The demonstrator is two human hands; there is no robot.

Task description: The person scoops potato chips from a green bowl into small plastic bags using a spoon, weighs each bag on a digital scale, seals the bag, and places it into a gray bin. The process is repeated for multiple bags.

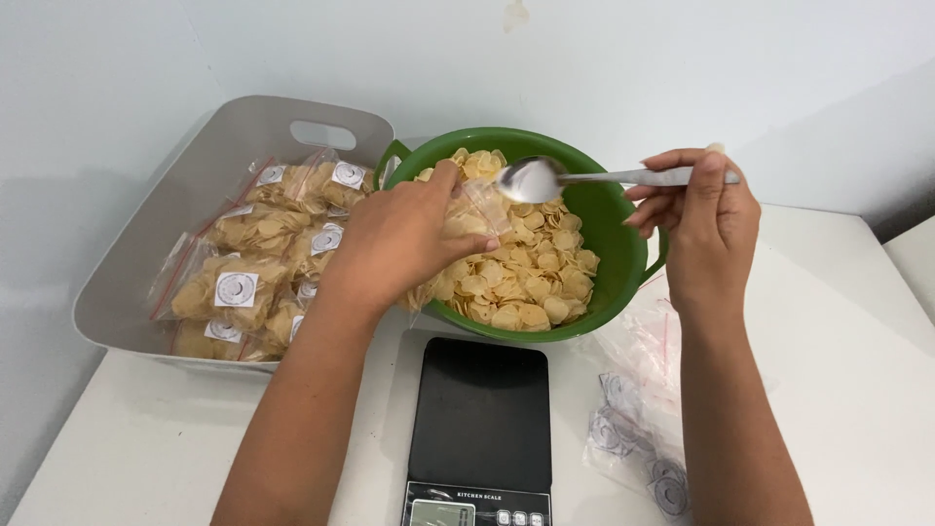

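Observation:
A green bowl (623, 255) full of pale round chips (531, 282) stands at the back of the white table. My left hand (404, 239) holds a small clear plastic bag (474, 209), partly filled with chips, over the bowl. My right hand (696, 209) grips the handle of a metal spoon (531, 180), whose bowl hovers just above the bag's mouth. Whether the spoon carries anything is unclear.
A grey tub (195, 166) at the left holds several sealed bags of chips (239, 287) with round labels. A black kitchen scale (479, 419) lies in front of the bowl. A pile of empty clear bags (638, 409) lies at the right.

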